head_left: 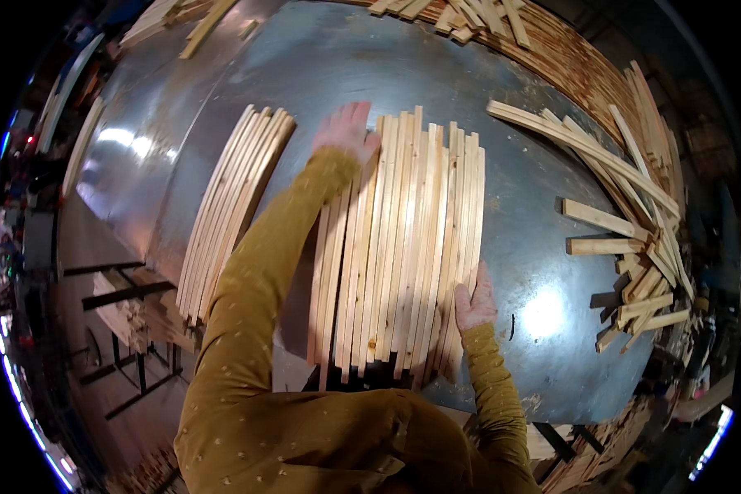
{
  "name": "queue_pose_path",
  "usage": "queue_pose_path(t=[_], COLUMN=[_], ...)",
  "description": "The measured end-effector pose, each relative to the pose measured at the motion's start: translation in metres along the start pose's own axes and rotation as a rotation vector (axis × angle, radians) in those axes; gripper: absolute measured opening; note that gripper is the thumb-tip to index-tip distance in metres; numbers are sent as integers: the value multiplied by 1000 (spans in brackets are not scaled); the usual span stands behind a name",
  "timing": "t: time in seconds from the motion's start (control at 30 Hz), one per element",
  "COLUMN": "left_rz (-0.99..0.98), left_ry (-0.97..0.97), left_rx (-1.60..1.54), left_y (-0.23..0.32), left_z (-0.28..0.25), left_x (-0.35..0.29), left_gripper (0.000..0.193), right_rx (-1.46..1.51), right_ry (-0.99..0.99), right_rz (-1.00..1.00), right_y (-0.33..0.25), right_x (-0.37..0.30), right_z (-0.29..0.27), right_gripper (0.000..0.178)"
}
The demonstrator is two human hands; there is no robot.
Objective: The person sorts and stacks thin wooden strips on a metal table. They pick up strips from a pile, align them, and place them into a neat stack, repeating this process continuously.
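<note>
A wide row of pale wooden strips lies side by side on the metal tabletop, with uneven ends. At its far left corner, my left hand is stretched out, its thumb side against the outer strips. My right hand rests along the near part of the row's right edge, fingers extended forward and touching the outermost strip. Neither hand is wrapped around a strip. At the left edge of the row, a few strips sit slightly apart from the others. My left forearm passes over the table between this row and a smaller bundle.
The smaller bundle of strips lies to the left. On the right, a loose heap of wood pieces is tangled near the metal table's edge. More offcuts lie at the far side, beside a wood-board strip.
</note>
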State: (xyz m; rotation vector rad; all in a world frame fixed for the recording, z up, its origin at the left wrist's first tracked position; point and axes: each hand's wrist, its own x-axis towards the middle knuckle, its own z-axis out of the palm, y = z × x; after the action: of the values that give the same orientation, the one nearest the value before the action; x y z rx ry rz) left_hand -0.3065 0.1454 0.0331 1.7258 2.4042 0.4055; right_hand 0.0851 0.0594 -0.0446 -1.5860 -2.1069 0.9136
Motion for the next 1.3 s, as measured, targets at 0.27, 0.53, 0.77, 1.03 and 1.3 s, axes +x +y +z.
queue_pose_path(t=[0.27, 0.53, 0.77, 1.03, 1.3], left_rz=[60, 16, 54, -114, -556], left_ry=[-288, -173, -306, -87, -188], left_rx=[253, 130, 337, 56, -719], left_y=[14, -13, -7, 46, 98], left_z=[14, 33, 24, -18, -50], left_x=[57, 3, 24, -62, -234], left_gripper=[47, 43, 43, 58, 64], right_rx=[26, 1, 60, 96, 205], right_ry=[16, 6, 5, -5, 10], right_rz=[42, 12, 50, 30, -73], right_y=[-13, -7, -14, -4, -12], right_x=[-10, -8, -7, -4, -8], right_z=[-6, 5, 2, 4, 4], right_gripper=[68, 65, 67, 69, 64])
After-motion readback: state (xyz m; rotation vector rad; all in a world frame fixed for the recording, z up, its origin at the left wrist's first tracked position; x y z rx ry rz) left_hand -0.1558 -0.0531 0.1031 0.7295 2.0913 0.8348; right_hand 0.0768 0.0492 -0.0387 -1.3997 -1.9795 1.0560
